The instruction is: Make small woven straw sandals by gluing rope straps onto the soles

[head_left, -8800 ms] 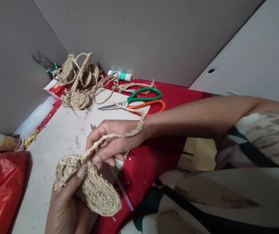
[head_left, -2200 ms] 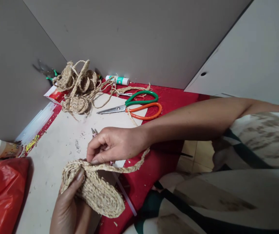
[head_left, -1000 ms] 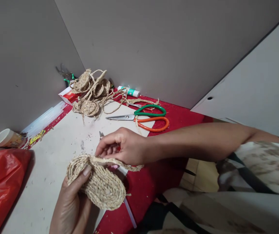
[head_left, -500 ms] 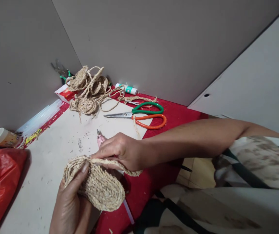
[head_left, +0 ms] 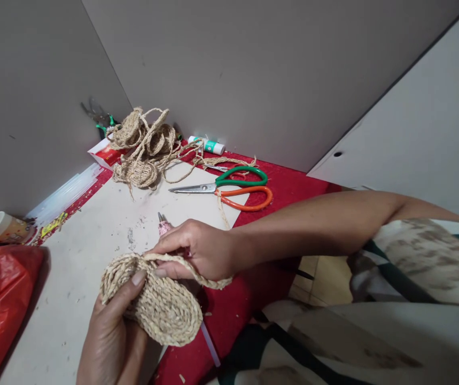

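Observation:
A coiled straw sole [head_left: 169,310], long and rounded at its ends, rests in my left hand [head_left: 113,331], whose thumb presses on its face near the narrow middle. My right hand [head_left: 203,248] is closed round the braided straw cord [head_left: 209,282] that leaves the sole's upper edge; the thumb lies under the cord and the fingers above it. The cord's tail hangs below the right wrist. Just behind the right hand, the metal tip of a pink hot glue gun [head_left: 164,226] pokes out; its body is hidden.
Scissors [head_left: 205,188] with green and orange handles lie beyond my right hand. Coiled straw cord [head_left: 143,147] is heaped against the wall, near pliers [head_left: 100,118] and a white-and-green tube [head_left: 209,145]. Glue sticks [head_left: 64,195], a paper cup [head_left: 2,229] and a red bag [head_left: 2,299] are on the left.
My right thumb has come out from behind the cord and now shows against it. The sole and my left hand have shifted slightly left in view.

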`<state>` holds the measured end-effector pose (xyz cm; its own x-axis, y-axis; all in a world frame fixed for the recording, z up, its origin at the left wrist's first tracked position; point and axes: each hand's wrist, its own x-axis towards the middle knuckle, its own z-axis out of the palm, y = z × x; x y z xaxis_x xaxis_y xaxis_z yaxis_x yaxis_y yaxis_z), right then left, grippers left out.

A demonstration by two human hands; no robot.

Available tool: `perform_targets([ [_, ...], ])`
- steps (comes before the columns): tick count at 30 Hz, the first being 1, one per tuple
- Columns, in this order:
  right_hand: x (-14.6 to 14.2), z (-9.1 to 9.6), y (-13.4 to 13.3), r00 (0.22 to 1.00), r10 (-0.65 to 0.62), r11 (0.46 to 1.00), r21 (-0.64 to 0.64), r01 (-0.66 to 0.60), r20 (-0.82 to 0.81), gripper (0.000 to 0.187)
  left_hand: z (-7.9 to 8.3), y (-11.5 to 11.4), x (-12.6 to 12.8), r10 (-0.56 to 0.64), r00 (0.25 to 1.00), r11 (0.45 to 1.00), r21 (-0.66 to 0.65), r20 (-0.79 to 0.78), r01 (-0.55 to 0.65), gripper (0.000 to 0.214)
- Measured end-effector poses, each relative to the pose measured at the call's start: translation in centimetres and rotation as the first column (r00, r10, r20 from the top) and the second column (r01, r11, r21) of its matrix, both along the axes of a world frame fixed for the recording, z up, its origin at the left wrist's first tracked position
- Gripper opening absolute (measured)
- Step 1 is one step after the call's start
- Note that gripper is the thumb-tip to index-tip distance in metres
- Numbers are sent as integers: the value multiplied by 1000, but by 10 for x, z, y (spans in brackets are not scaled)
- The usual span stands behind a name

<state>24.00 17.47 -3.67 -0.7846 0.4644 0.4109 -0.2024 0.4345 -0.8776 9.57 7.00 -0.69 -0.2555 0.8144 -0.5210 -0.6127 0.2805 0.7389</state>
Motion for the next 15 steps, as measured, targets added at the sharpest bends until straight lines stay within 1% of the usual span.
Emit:
perform_targets([
  [2, -1, 0, 1, 998, 65, 987, -149, -62, 13, 32, 1, 0, 0, -10, 1000, 1000, 3, -8, 10, 41],
  [3, -2, 0, 2, 997, 79, 969, -234, -75, 9, 34, 2, 1, 0, -6, 1000, 1000, 5, -17, 6, 41],
  [5, -5, 0, 3, 998, 60, 926, -374, -52, 12, 41, 5, 3, -1, 39, 997, 999, 5, -70, -39, 41],
  [6, -6, -1, 3, 999, 35, 909, -417, -19, 32, 44, 7, 5, -2, 66, 993, 998, 3, -100, -66, 42],
  [8, -8, -1, 4, 997, -13, 895, -444, 47, 79, 47, 8, 8, -3, 98, 985, 995, -1, -140, -99, 43],
  [10, -8, 0, 4, 996, -36, 903, -424, 70, 86, 45, 7, 9, -4, 91, 987, 996, 7, -136, -91, 44],
  [11, -8, 1, 4, 997, -31, 907, -418, 58, 69, 43, 6, 9, -4, 82, 988, 997, 12, -128, -81, 43],
  [13, -7, 2, 4, 999, 17, 902, -431, -3, 29, 37, 4, 8, -3, 82, 989, 997, 23, -122, -79, 42],
  [15, -7, 2, 5, 997, 72, 874, -482, -65, -5, 32, 4, 6, 0, 98, 988, 995, 33, -123, -95, 41],
])
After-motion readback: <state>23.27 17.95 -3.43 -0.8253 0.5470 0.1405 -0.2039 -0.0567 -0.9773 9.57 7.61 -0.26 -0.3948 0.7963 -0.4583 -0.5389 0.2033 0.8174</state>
